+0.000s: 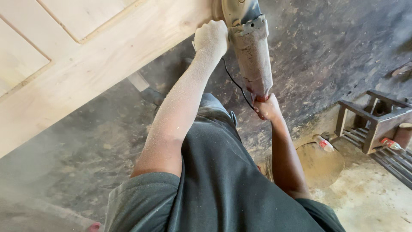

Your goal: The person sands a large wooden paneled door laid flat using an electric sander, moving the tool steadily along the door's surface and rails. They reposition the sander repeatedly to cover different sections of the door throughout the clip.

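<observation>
A dusty grey angle grinder (pixel 249 51) is pressed against the edge of a pale wooden panelled door (pixel 86 64) that fills the upper left. My left hand (pixel 210 38), coated in sawdust, is closed on the side of the tool's head, near the door's edge. My right hand (pixel 267 107) grips the rear end of the grinder's body, where a black cord (pixel 234 81) leaves it. Sawdust covers my left forearm. The grinder's disc is hidden at the top edge.
A dark, dusty floor (pixel 326 47) lies below. At the right stands a rusty metal frame (pixel 373 120) on a grate, with small bottles (pixel 324 143) and a round wooden disc (pixel 319 165) beside it. Dust hangs at the lower left.
</observation>
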